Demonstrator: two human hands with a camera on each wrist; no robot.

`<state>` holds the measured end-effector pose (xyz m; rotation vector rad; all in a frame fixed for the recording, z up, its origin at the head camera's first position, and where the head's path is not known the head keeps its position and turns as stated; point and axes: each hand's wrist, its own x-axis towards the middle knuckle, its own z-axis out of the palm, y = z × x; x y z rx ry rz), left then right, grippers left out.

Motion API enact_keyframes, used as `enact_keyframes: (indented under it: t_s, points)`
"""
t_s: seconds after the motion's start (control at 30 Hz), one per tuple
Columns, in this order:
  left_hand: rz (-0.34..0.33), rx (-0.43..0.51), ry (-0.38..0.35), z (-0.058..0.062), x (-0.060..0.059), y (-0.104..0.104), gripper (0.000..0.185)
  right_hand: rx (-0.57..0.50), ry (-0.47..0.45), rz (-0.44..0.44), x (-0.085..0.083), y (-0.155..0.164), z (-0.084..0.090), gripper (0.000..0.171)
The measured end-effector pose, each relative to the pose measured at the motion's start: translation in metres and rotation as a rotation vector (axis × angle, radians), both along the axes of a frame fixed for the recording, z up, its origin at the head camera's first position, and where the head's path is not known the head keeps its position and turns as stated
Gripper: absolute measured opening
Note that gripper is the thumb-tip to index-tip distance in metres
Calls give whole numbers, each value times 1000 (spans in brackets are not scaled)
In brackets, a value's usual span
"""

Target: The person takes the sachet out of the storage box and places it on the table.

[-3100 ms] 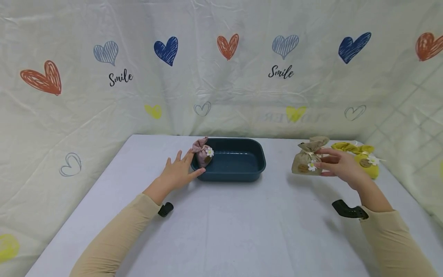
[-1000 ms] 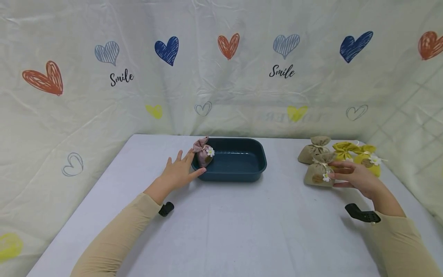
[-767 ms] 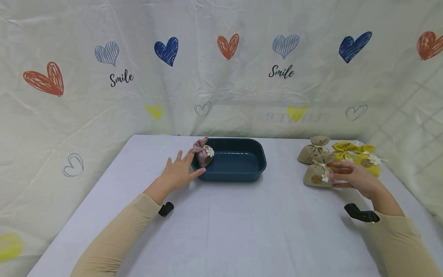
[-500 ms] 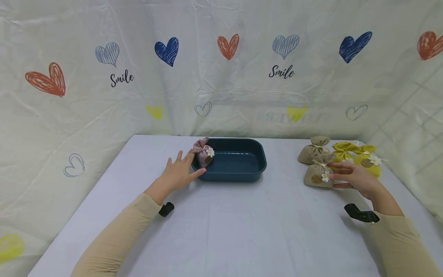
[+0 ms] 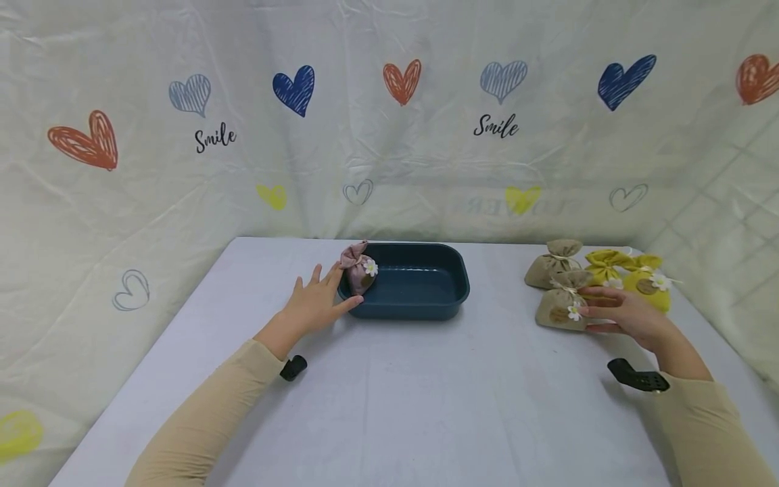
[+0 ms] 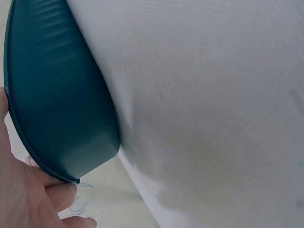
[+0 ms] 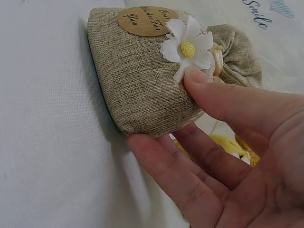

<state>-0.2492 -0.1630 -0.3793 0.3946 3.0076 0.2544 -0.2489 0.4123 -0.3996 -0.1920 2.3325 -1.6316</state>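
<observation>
My right hand (image 5: 627,314) pinches the side of a beige linen drawstring pouch (image 5: 562,308), thumb by its white flower. In the right wrist view the pouch (image 7: 147,80) shows a round "Best Wishes For You" label, and its base is right at the tabletop. My left hand (image 5: 313,304) is spread at the left end of a dark teal rectangular tray (image 5: 404,311). Its fingers touch the tray's rim in the left wrist view. Inside the tray, at that end, leans a pink pouch (image 5: 359,281) with a white flower.
Behind the held pouch stands another beige pouch (image 5: 544,267). Two yellow pouches (image 5: 605,260) stand close by to the right, partly hidden by the right hand. A white cloth covers the table (image 5: 414,399), and a heart-printed curtain (image 5: 438,149) hangs behind it.
Since the oldest frame, my right hand has moved the beige pouch right and nearer, down to the tabletop, uncovering another beige pouch behind. Over the last second both hands stay put.
</observation>
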Motion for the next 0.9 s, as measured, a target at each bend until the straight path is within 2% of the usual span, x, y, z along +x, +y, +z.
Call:
enact_keyframes:
  t_s: [0.4, 0.47, 0.6, 0.67, 0.9]
  points:
    - [-2, 7, 3, -3, -1, 0, 92, -25, -6, 18, 1, 2, -1, 32]
    - [-1, 5, 5, -4, -1, 0, 92, 12, -5, 11, 1, 1, 0, 31]
    - [2, -1, 8, -6, -2, -1, 92, 110, 5, 13, 1, -2, 2, 58]
    - [3, 0, 10, -7, -2, -1, 92, 158, 13, 15, 2, -3, 3, 66]
    - [2, 1, 9, -7, -2, -2, 93, 236, 48, 33, 5, -3, 9, 64]
